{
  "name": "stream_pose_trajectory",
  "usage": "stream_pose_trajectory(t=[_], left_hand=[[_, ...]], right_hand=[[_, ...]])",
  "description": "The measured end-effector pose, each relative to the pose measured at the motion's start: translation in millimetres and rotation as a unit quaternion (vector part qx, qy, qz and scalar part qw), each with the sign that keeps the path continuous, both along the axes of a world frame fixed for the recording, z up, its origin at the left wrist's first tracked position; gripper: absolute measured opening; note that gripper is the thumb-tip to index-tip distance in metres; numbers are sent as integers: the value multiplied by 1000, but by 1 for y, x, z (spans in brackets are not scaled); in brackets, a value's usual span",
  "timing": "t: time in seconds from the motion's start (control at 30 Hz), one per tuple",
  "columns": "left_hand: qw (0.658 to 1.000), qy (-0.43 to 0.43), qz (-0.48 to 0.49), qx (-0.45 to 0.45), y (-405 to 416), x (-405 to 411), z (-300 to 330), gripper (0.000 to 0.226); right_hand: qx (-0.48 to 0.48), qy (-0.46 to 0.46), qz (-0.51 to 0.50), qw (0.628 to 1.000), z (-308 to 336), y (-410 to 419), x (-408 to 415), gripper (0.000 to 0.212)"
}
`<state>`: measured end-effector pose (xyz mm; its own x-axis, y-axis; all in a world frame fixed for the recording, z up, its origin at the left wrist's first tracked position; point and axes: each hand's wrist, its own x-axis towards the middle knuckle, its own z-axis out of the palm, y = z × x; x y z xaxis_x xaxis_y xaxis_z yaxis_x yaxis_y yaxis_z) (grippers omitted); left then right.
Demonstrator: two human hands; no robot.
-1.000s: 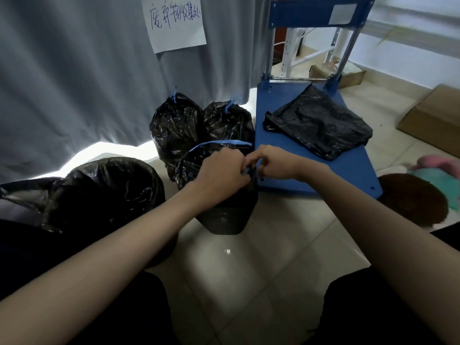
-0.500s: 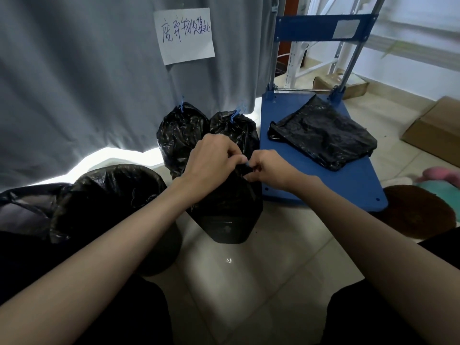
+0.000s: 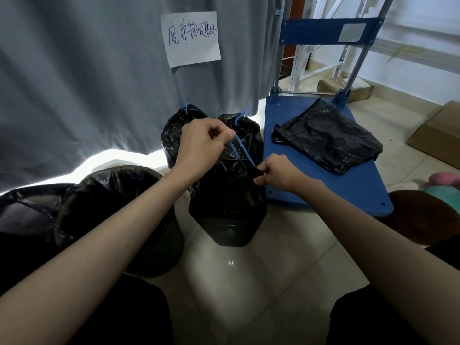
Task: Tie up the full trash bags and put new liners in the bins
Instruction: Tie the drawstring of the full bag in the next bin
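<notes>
Two tied black bags (image 3: 174,135) stand against the curtain (image 3: 87,78) behind the small bin (image 3: 227,225), half hidden by the hands. The bin holds a full black bag (image 3: 224,188). The left hand (image 3: 201,148) pinches its blue drawstring (image 3: 242,149) upward; the right hand (image 3: 278,173) pinches the gathered bag neck. Right of the bin, a flat liner (image 3: 328,140) lies on the blue cart (image 3: 348,190). Left of it, a lined bin (image 3: 119,207) is partly covered by the forearm.
</notes>
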<state>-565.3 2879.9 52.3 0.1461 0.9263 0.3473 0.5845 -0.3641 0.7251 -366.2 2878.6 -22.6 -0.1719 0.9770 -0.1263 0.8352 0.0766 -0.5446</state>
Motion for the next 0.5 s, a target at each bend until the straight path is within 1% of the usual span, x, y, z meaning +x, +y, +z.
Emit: stream_pose_trajectory(t=[0.07,0.17,0.2,0.23,0.27,0.3,0.37,0.43,0.5], left_hand=[[1000,-16,-2,23,-1,1,3,11],[998,-23,10,61,-4,3,4,10],[998,-23,7,61,-4,4,2,10],[998,-22,-2,55,-5,5,1,10],[999,-18,-11,49,-6,5,-1,10],[999,-12,-19,47,-6,6,-2,10],[998,-4,-27,56,-6,7,-2,9],[997,-5,-28,67,-5,7,-2,8],[997,-16,-31,69,-2,6,-4,8]], right_hand=[[8,-8,-8,1000,2,1,0,21],[-7,-28,-26,999,1,1,1,36],[-19,-42,-21,999,2,-1,1,36],[-17,-50,-11,999,4,-1,0,31],[-5,-40,-2,999,7,-2,-1,21],[20,-3,10,1000,12,-2,-4,10],[60,107,30,992,26,-5,-11,16],[63,190,42,979,37,-8,-17,14],[44,230,42,971,40,-11,-19,11]])
